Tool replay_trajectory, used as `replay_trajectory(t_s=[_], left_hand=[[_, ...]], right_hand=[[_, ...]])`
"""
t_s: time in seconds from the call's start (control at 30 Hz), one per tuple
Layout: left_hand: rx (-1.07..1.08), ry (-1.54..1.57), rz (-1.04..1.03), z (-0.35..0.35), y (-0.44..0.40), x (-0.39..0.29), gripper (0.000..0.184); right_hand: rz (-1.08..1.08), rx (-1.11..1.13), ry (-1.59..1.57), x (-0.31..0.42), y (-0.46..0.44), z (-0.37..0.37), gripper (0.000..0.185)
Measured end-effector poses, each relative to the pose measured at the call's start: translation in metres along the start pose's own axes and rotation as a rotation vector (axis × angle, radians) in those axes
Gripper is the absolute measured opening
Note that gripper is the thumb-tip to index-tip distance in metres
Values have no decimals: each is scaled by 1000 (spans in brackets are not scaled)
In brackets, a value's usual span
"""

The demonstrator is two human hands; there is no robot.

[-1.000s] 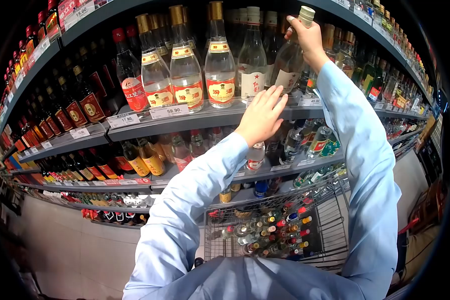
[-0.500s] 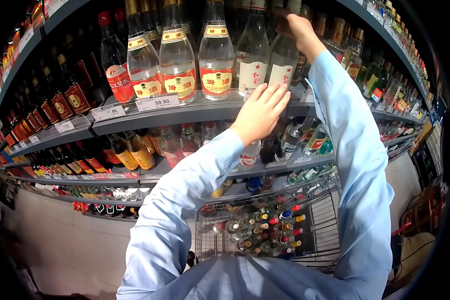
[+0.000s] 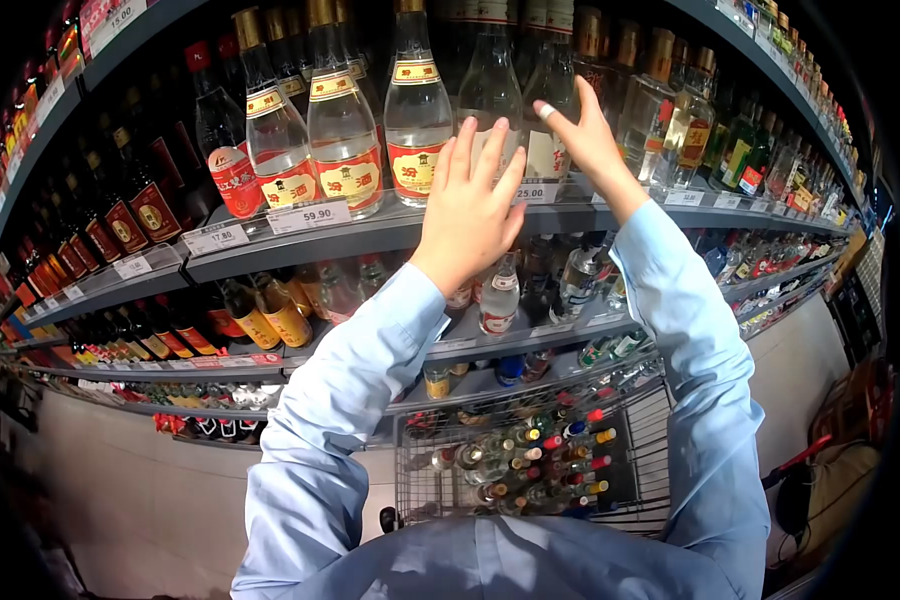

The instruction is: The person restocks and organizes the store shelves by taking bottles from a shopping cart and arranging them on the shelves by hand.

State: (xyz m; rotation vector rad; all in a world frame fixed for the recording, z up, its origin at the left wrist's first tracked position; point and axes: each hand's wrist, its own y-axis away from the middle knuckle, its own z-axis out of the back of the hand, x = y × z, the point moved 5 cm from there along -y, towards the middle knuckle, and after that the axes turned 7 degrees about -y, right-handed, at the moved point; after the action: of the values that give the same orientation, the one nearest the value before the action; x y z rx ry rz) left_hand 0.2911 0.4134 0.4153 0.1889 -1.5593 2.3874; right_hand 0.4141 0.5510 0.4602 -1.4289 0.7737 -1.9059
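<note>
My left hand [image 3: 467, 210] is raised with its fingers spread, in front of a clear glass bottle [image 3: 490, 85] on the shelf. Its fingers hide much of that bottle's white label. My right hand [image 3: 594, 145] has thumb and fingers apart beside a second clear bottle [image 3: 553, 85] with a white label and red writing. Whether its fingertips touch the glass I cannot tell. To the left stands a clear bottle with a yellow and red label [image 3: 413, 130], its lower side near my left hand.
A wire shopping cart [image 3: 660, 410] holding several bottles stands against my body. The shelf edge [image 3: 380, 238] carries price tags, including one reading 59.90 [image 3: 309, 215]. Dark bottles [image 3: 153, 200] line the left side, and a lower shelf [image 3: 450, 347] holds more.
My right hand has come down from the neck of the white-labelled bottle, opening beside it. My left hand has moved left and up, fingers spreading. The view has shifted slightly.
</note>
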Motion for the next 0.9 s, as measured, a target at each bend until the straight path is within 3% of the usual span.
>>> replay_trajectory(t_s=[0.13,0.3,0.9], left_hand=[[98,-94,-21,-8,7,8,49],[106,-89,-82,-10,11,11,52],[161,-96,-66,-16,19,2,66]], right_hand=[[-86,163,-32,3,16,4,93],[46,203,124,-6,18,4,98],[90,144,74,-19,23,-1,99]])
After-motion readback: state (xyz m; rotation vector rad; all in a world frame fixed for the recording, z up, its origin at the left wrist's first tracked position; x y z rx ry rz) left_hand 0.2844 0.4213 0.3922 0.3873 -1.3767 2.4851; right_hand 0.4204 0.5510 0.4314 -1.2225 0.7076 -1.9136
